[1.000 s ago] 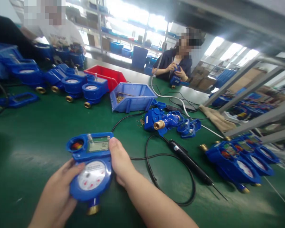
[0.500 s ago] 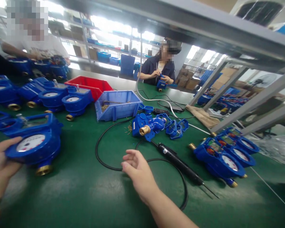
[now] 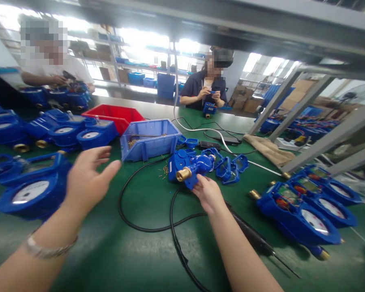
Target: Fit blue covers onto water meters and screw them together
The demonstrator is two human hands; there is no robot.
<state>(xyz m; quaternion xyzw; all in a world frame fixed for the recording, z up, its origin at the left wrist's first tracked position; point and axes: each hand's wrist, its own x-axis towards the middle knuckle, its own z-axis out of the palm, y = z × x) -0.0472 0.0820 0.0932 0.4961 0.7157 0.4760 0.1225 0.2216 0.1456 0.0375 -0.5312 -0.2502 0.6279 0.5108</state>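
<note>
My right hand [image 3: 207, 194] grips the near edge of a blue water meter [image 3: 205, 163] lying on the green table, its brass threaded end [image 3: 183, 174] facing me. The fingertips are partly hidden at that edge. My left hand [image 3: 89, 178] is raised with the thumb apart and holds nothing. Beside it on the left sits another blue water meter [image 3: 30, 192] with a white dial and a raised lid. A black electric screwdriver [image 3: 252, 233] lies under and right of my right forearm, partly covered by it.
A blue bin [image 3: 152, 140] of small screws stands before a red bin [image 3: 109, 115]. Loose screws [image 3: 164, 169] and blue covers [image 3: 231, 168] lie near the meter. Open meters [image 3: 304, 215] stand at right, a black cable [image 3: 121, 211] loops centrally, and two people work across the table.
My left hand has let go of the left meter and moved right. My right hand has moved forward and taken hold of the middle meter. The view has shifted slightly.
</note>
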